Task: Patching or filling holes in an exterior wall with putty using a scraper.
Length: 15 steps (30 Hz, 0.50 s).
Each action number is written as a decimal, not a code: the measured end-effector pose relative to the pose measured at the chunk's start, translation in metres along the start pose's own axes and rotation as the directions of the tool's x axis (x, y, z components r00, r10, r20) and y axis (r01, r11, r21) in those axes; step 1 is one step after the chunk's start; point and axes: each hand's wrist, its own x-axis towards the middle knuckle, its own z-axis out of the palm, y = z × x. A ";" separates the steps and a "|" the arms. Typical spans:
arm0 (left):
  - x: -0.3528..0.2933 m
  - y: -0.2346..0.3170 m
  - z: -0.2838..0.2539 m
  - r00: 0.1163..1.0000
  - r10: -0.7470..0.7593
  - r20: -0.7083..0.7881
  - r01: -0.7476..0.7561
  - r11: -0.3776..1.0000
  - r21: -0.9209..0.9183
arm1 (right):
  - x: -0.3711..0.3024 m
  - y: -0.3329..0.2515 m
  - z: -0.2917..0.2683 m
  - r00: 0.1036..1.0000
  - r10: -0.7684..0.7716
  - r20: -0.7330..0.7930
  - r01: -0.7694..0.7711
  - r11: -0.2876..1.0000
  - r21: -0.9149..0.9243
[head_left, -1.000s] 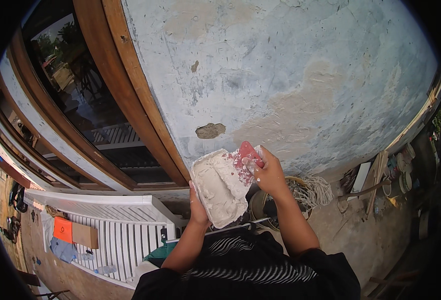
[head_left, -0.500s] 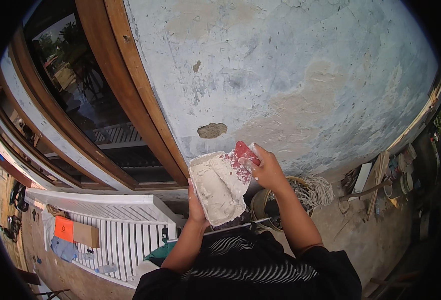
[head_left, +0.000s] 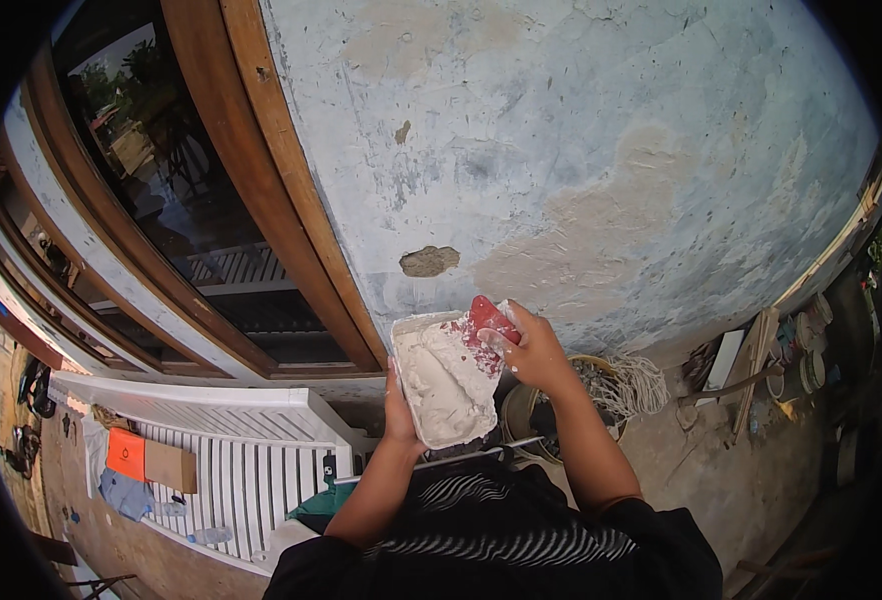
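Note:
My left hand [head_left: 402, 412] grips the left side of a shallow rectangular tub [head_left: 410, 428], its fingers mostly hidden beneath. Pale, creamy filler paste [head_left: 446, 385] fills the tub, with a scooped groove down its middle. In my right hand [head_left: 538, 350] is a red putty scraper [head_left: 491, 322], smeared with paste, its blade over the tub's upper right corner. White smears coat my right fingers. Just beyond the tub, the light blue wall [head_left: 481, 120] has an oval hole [head_left: 430, 262] showing rough brown material. Right of it spreads a beige filled patch [head_left: 601, 225].
A wooden window frame [head_left: 251, 190] borders the wall on the left. Below it stands a white slatted bench [head_left: 261, 470] carrying an orange box [head_left: 126, 453], a cardboard box [head_left: 170, 466] and plastic bottles. A bucket [head_left: 531, 410] and stringy mop [head_left: 636, 385] sit behind my right forearm.
The tub has shifted slightly right and tilted a little. My right hand and the scraper have moved slightly right and down, staying at the tub's upper right corner.

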 end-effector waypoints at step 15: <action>0.001 0.001 -0.001 0.986 0.140 -0.096 -0.134 0.989 0.065 | -0.038 -0.017 0.029 0.998 -0.037 -0.050 0.031 0.992 -0.124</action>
